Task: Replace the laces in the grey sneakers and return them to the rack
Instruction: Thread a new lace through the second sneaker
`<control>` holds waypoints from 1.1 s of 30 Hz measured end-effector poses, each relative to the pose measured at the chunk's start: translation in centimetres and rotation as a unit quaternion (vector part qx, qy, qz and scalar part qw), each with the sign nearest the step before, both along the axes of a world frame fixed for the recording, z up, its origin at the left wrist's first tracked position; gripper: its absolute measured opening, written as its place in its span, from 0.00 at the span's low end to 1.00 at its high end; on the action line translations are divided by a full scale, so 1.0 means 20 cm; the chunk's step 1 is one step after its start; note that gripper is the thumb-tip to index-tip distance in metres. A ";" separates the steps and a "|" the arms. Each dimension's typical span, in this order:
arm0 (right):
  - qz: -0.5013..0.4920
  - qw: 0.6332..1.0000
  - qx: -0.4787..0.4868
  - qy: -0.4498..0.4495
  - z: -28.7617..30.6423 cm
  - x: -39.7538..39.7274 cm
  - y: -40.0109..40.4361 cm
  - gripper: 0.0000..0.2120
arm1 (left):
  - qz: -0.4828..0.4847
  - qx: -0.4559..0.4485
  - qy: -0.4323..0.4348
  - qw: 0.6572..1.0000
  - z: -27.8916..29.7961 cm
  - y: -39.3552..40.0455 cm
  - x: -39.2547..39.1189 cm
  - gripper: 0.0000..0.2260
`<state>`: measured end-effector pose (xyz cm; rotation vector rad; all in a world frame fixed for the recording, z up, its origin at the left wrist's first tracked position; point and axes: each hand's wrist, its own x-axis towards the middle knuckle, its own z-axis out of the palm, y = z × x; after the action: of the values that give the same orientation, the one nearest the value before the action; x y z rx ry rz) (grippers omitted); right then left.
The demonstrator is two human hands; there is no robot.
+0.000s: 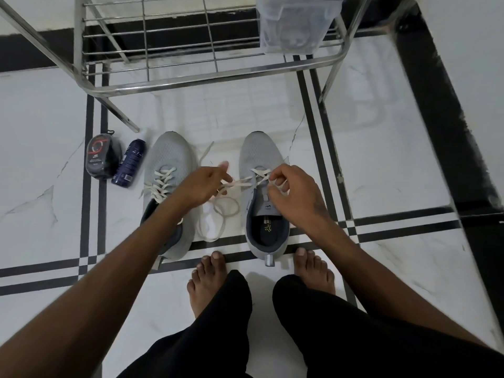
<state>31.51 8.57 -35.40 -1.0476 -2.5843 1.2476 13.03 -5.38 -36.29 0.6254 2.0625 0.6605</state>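
I pinch the flat cream cotton lace with both hands, left hand and right hand, over the grey mesh sneaker at 1 o'clock from my feet; limp and light, it is best gripped near its tip.

- I saw the left sneaker standing on the floor with its toe towards the rack; it was grey mesh with a dark heel collar, and a cream lace crossed through its eyelets, the ends trailing loose over its side.
- The right sneaker stood beside it, apart and parallel, toe also towards the rack, grey with a dark lining and a black insole showing.
- Its own cream lace was threaded only through the front eyelets; the slack lay looped on the tile between the two shoes.
- The rack was bare steel wire and tubing, standing just beyond the toes.
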 end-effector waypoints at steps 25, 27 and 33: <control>0.157 0.957 -0.242 -0.034 0.21 -0.30 -0.17 0.09 | 0.249 0.218 -0.155 0.931 0.38 0.13 0.03 0.08; 0.160 0.955 -0.248 -0.021 0.23 -0.26 -0.15 0.07 | 0.244 0.223 -0.154 0.931 0.39 0.12 0.00 0.10; 0.117 0.976 -0.183 -0.001 0.26 0.00 0.15 0.07 | 0.211 0.158 -0.038 0.964 0.24 0.01 -0.10 0.13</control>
<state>31.46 11.53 -30.24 -0.8004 -2.5986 1.8345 11.06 -5.09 -31.57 0.3246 2.0502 1.2583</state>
